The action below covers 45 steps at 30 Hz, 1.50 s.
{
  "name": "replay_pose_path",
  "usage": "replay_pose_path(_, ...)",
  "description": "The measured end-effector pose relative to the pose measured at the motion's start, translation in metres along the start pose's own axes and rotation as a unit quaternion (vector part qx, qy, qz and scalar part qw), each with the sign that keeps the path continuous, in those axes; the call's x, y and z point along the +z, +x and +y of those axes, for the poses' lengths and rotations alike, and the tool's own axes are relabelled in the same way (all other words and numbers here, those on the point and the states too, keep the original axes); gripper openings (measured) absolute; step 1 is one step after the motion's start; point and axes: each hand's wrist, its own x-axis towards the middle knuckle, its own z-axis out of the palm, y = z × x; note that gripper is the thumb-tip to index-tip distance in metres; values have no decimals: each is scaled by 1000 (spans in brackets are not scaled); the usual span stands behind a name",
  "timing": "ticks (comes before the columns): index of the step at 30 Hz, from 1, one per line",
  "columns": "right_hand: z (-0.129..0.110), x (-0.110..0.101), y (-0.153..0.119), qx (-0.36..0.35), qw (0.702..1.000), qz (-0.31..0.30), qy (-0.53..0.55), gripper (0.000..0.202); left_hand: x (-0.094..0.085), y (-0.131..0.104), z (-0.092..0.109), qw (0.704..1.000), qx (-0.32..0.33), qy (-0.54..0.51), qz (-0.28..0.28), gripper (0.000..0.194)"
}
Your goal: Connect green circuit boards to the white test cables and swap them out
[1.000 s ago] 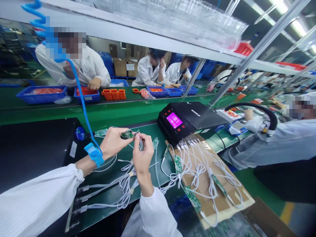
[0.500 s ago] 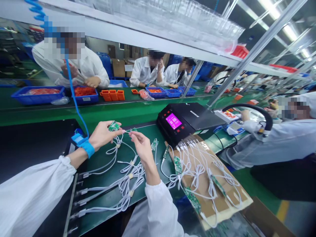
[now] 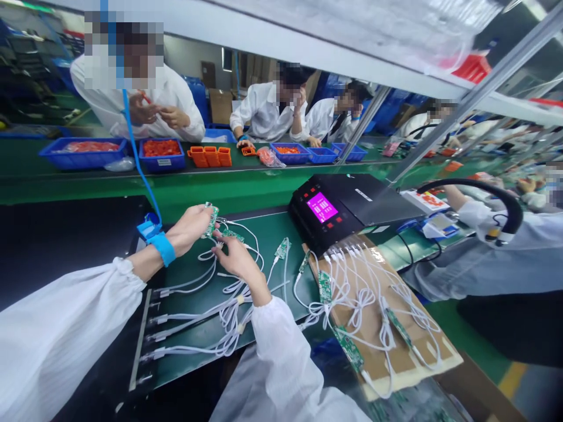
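My left hand point(image 3: 192, 227), with a blue strap at the wrist, is closed on a green circuit board point(image 3: 212, 221) held nearly upright. Just right of it and lower, my right hand point(image 3: 235, 255) has its fingers apart over white cables. A second green board point(image 3: 233, 235) lies right beyond the right fingertips; contact with it is unclear. Bundled white cables point(image 3: 229, 316) run from connectors at the left over the green mat point(image 3: 193, 319). Another board point(image 3: 282, 248) rests on the mat, joined to a white cable.
A black device point(image 3: 347, 205) with a magenta screen stands right of my hands. Cables and boards lie on cardboard point(image 3: 407, 302) before it. Blue bins point(image 3: 83, 153) line the far bench, where people in white sit. A blue coiled cord point(image 3: 134, 135) hangs at left.
The board in my left hand has turned more upright. My right hand has opened out of its pinch near the second board and moved lower. The camera view has shifted slightly.
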Motion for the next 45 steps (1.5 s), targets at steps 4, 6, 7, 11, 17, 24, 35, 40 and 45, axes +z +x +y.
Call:
replay_pose_path(4, -1, -35, -30, -15, 999, 21, -23, 19, 2, 0, -1, 999, -20, -23, -21, 7)
replay_pose_path(6, -3, -50, -50, 11, 998, 30, -45, 15, 2, -1, -2, 999, -19, -18, -43, 11)
replay_pose_path(7, -4, -54, -60, 22, 997, 22, -71, 13, 1, -2, -2, 998, -8, -9, -54, 14)
replay_pose_path(11, -9, -48, -82, 57, 970, -50, -229, 12, 0, -4, -5, 993, 73, 47, -82, 32)
replay_pose_path(17, -11, -28, -84, 52, 942, -108, -313, 21, -1, -6, -8, 989, 83, 88, -87, 51)
replay_pose_path(24, -13, -56, -115, 2, 990, -50, -130, 18, 2, -8, -11, 987, 18, 58, -152, 65)
replay_pose_path(35, -3, -61, -134, -1, 988, 133, 83, 20, 2, -13, -14, 968, 17, 79, -238, 58)
replay_pose_path(40, -6, -52, -134, 39, 971, 153, 178, 25, 1, -16, -9, 960, 16, 103, -259, 58)
replay_pose_path(45, -4, -44, -135, 96, 950, 186, 231, 29, 1, -20, -3, 951, 11, 117, -284, 62)
